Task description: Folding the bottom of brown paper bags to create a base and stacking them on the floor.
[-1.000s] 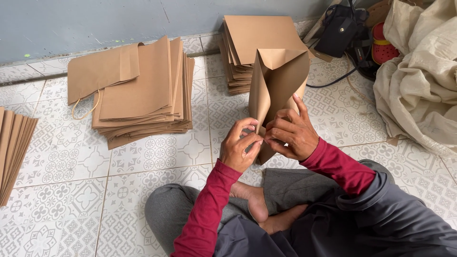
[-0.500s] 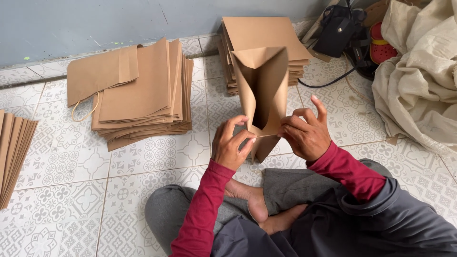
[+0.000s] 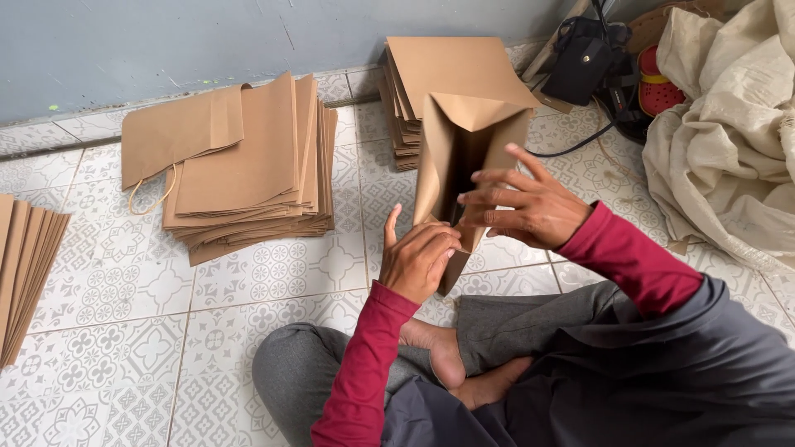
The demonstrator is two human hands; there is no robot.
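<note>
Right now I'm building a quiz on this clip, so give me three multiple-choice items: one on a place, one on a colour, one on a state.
1. Where does the stack of flat paper bags with a rope handle showing lie?
A. on the tiled floor, left of the hands
B. on the person's lap
C. on the cloth heap

2. What colour are the person's sleeves?
A. yellow
B. dark red
C. white

3. How is the paper bag in the hands?
A. flat and folded
B. torn in two
C. opened out, standing up

Answers:
1 A: the stack of flat paper bags rests on the tiled floor.
2 B: both sleeves are dark red.
3 C: the left hand and right hand hold the paper bag upright, with its inside showing.
</note>
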